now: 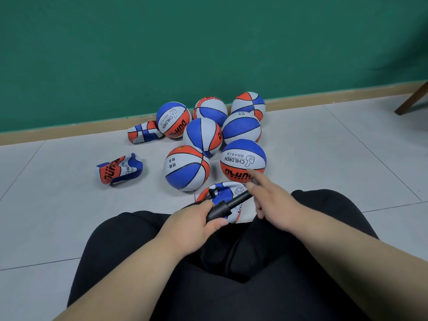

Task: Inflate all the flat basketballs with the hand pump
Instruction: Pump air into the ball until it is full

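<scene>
**Pump on a flat ball**

The left hand (192,225) grips the black pump (220,210) over a flat ball (225,192) between the knees. The right hand (275,200) is blurry at the pump's end, so I cannot tell its grip. Seven round balls (186,167) crowd the floor (324,147) ahead. Two more flat balls (119,169) lie left.

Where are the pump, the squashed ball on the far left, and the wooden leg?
pump (238,201), head view, on its black barrel.
squashed ball (119,169), head view, on its crumpled middle.
wooden leg (411,99), head view, on its slanted shaft.
</scene>
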